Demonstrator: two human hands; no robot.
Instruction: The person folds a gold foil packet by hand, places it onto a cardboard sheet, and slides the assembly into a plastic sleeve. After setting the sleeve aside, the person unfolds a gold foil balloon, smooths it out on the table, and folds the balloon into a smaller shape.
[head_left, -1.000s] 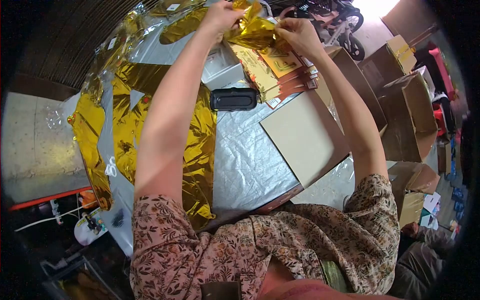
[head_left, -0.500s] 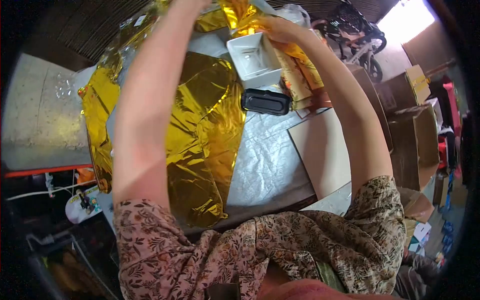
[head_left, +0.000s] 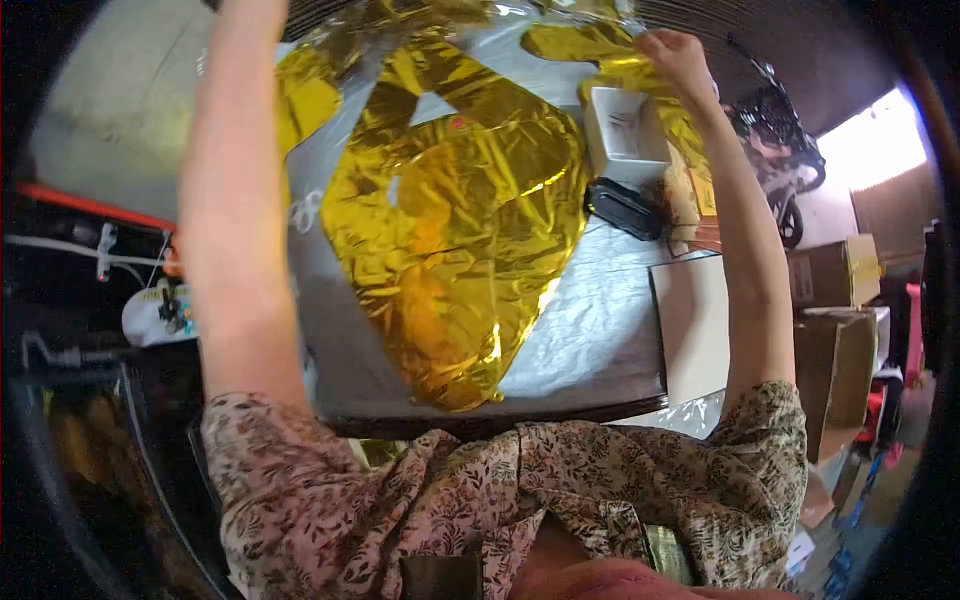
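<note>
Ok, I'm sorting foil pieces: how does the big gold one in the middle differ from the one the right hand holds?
The big gold foil is broad and lies spread flat in the middle. The narrower foil piece sits at the far end, pinched by the right hand. Both are shiny, crinkled gold.

Fisheye distortion, foil glare, dark corners

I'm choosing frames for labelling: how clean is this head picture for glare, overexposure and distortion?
Head view: heavy fisheye bending, black vignetted corners; glare patches on the gold foil balloon; bright opening at right blown out white; right hand, gripping a foil piece, reasonably sharp; left hand cropped off the top.
</note>
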